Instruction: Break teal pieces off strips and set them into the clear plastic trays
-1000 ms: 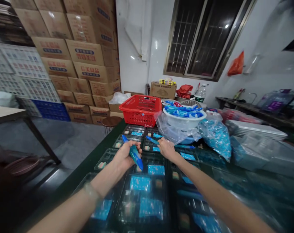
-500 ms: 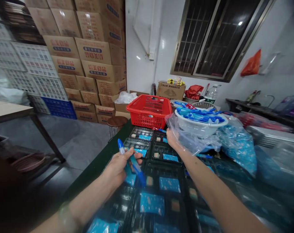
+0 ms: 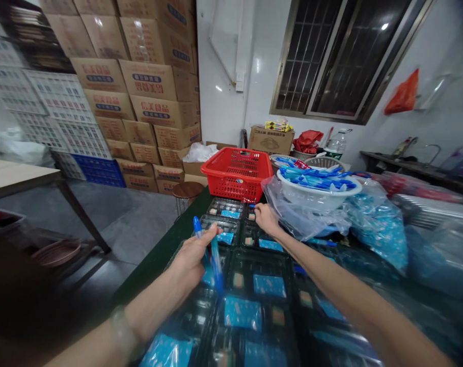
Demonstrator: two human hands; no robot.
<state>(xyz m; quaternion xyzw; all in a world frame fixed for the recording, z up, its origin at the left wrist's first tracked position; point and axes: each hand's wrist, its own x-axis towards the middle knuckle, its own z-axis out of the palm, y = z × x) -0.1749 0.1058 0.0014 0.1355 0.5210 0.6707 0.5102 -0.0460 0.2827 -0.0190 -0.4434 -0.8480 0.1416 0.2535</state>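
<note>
The basket [image 3: 237, 176] is bright red with rows of little holes. The bowl [image 3: 315, 200] is white. The trays [image 3: 254, 275] are black with blue cards. The stick [image 3: 216, 265] in the left hand [image 3: 191, 265] looks blue, but it is blurry.

The left hand [image 3: 191, 265] has open air over the black plastic trays [image 3: 246, 257], but a crumpled clear plastic bag [image 3: 288, 214] and red mesh basket [image 3: 237, 176] crowd the right hand [image 3: 267, 219].
</note>
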